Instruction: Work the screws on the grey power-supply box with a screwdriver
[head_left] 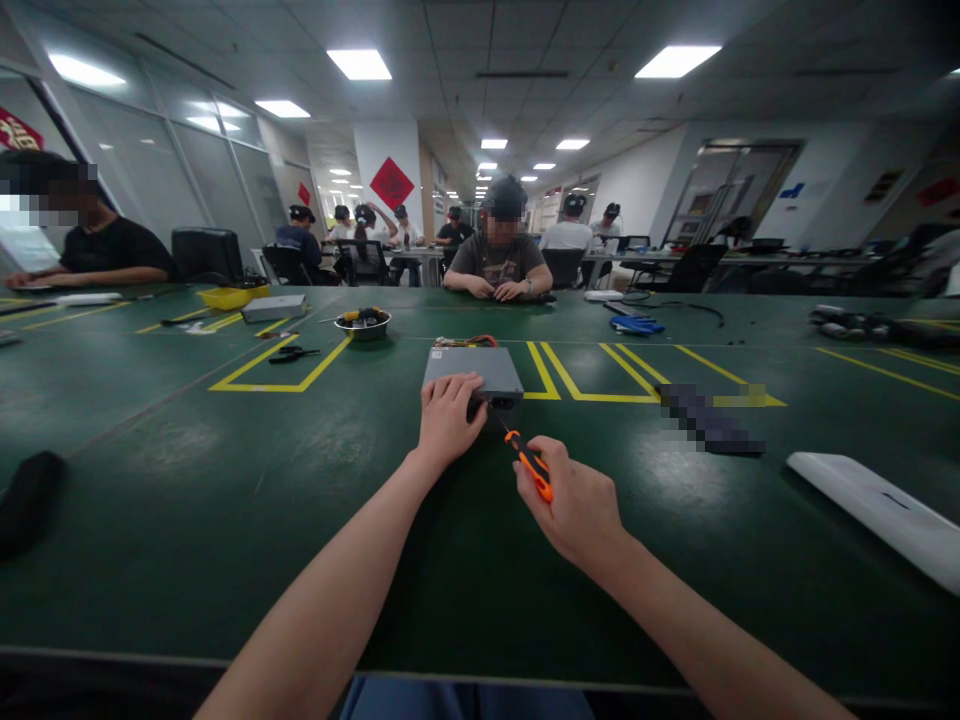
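Note:
A grey metal power supply box (480, 370) lies on the green table (187, 500) in front of me, with coloured wires at its far end. My left hand (448, 415) rests on its near left corner, fingers curled over the edge. My right hand (574, 505) is closed round an orange-and-black screwdriver (531, 465). The screwdriver's thin tip points at the box's near face, beside the socket.
A metal bowl of tools (363, 322), black scissors (291, 353), a yellow tray (232, 296) and a grey box (273, 307) lie at the far left. A white panel (877, 510) lies at right, a black object (26, 500) at left. Other people sit across the table.

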